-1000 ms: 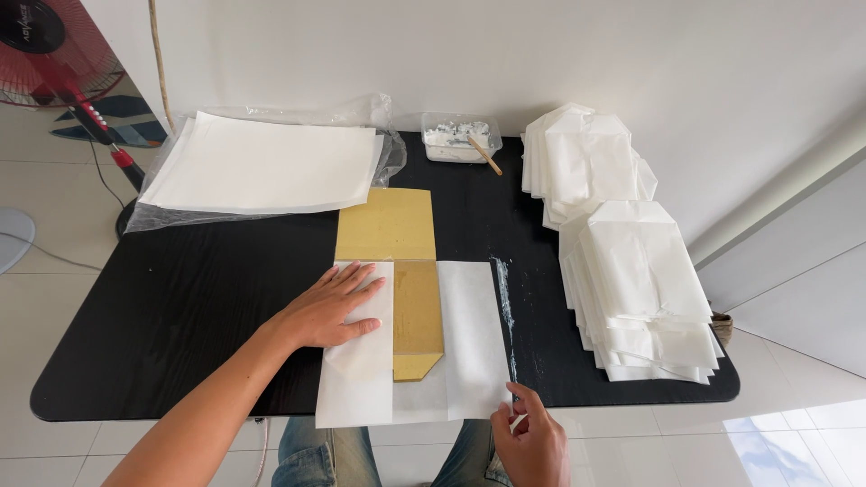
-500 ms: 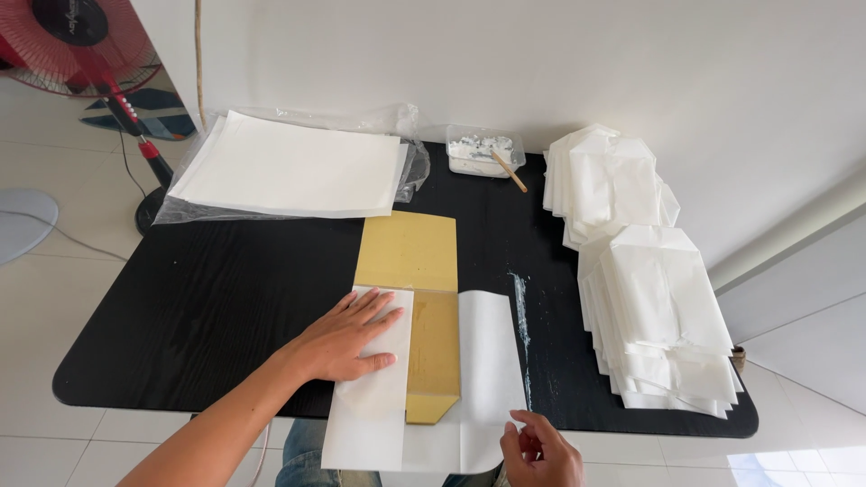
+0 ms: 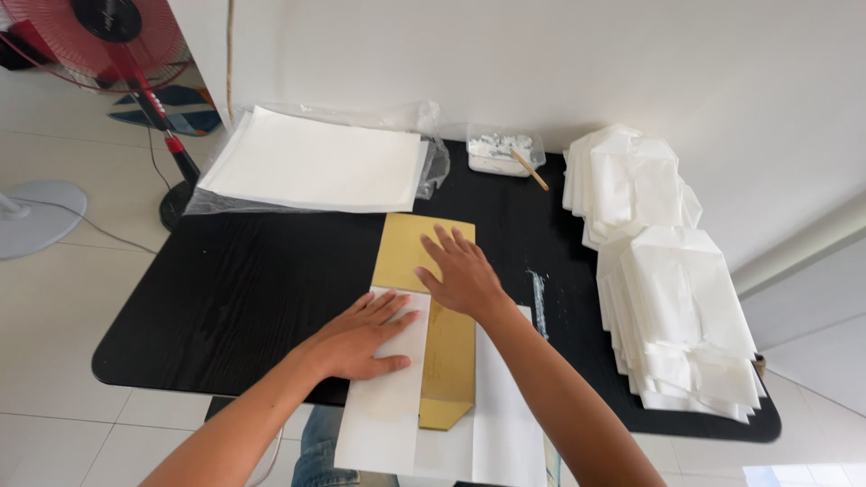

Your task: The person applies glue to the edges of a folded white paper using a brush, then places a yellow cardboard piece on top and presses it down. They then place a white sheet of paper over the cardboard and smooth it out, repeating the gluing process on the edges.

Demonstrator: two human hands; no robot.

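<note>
A gold cardboard template [image 3: 410,243] lies lengthwise on a white paper sheet [image 3: 496,406] at the near edge of a black table [image 3: 253,289]. The sheet's left flap is folded over the template. My left hand [image 3: 361,338] presses flat on that folded flap, fingers spread. My right hand [image 3: 460,275] rests palm down on the gold template just above the flap, fingers spread toward the far side. Neither hand grips anything.
A stack of white sheets on clear plastic [image 3: 316,162] lies at the far left. A small tray of white paste with a wooden stick [image 3: 505,153] sits at the back. Piles of folded white paper bags [image 3: 667,280] fill the right side. A red fan [image 3: 117,36] stands on the floor.
My right hand has moved from the sheet's near right corner up onto the gold template. The left hand stays on the folded flap. The camera has shifted closer.
</note>
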